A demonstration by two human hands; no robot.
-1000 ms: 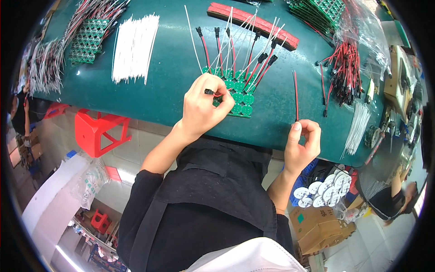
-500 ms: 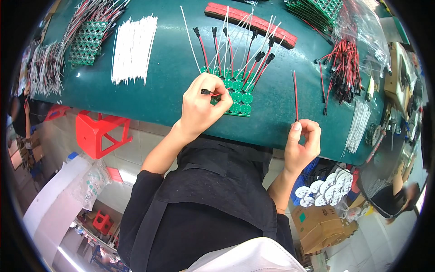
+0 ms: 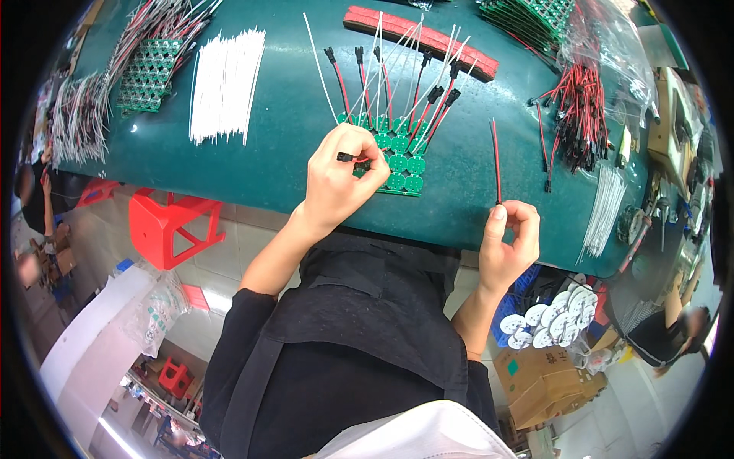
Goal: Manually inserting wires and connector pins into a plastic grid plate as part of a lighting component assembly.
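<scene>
A green circuit board panel [image 3: 397, 163] of small round boards lies near the table's front edge. Red-black connector wires [image 3: 342, 86] and thin white wires [image 3: 309, 53] stick up from its far rows. Over the panel's left side, my left hand [image 3: 345, 174] is closed in a pinch on a short red-black wire with a black connector [image 3: 345, 157]. Its fingers hide part of the panel. To the right, apart from the panel, my right hand [image 3: 511, 236] pinches the lower end of another red-black wire [image 3: 497, 161], which points away from me.
A bundle of white wires [image 3: 227, 88] lies left of the panel, a red foam bar [image 3: 420, 40] beyond it. Wired panels [image 3: 147, 73] sit far left. Red-black wires [image 3: 582, 115] are heaped at right, near more white wires [image 3: 604, 210]. A red stool [image 3: 164, 229] stands below the table.
Both hands keep nearly the same place and the same hold. The whole view has shifted very slightly.
</scene>
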